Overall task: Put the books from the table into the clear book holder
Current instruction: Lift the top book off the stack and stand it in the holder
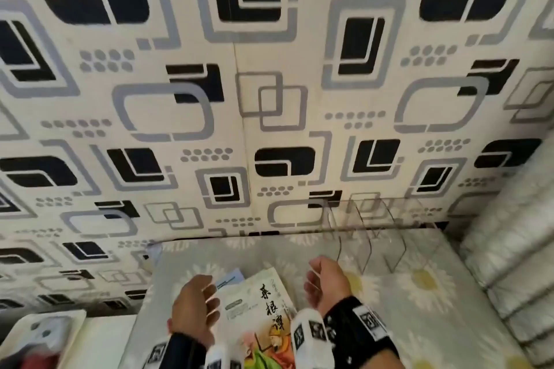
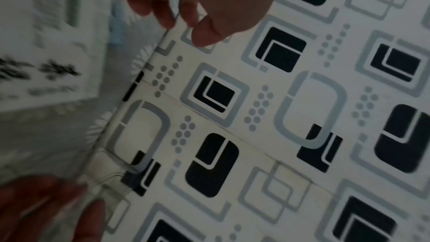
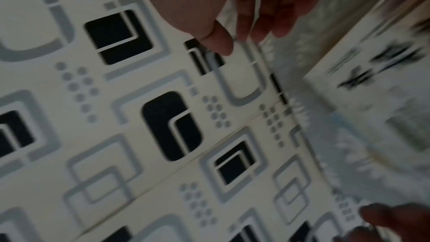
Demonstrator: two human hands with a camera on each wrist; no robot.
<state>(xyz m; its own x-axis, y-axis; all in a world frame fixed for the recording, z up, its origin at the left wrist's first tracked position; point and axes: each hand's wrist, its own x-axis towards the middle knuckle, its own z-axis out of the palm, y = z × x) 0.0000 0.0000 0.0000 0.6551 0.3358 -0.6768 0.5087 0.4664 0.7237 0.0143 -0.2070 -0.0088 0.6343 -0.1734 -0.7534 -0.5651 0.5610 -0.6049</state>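
Observation:
A cream book (image 1: 263, 311) with black calligraphy and a colourful figure lies flat on the daisy-print table (image 1: 419, 302), over a pale blue book (image 1: 232, 277) whose corner shows beyond it. My left hand (image 1: 195, 305) hovers at the cream book's left edge, fingers relaxed and holding nothing. My right hand (image 1: 325, 284) hovers at its right edge, palm inward, also empty. The clear book holder (image 1: 374, 234) with several upright dividers stands at the back right against the wall. The wrist views show my left hand (image 2: 186, 6) and right hand (image 3: 244, 16) loosely open, with the cream book (image 2: 46, 43) (image 3: 372, 80) blurred.
A patterned wall (image 1: 269, 84) with black and grey squares rises behind the table. A white padded surface (image 1: 515, 249) borders the table's right side. A white tray (image 1: 45, 335) with objects sits at lower left, beside the table.

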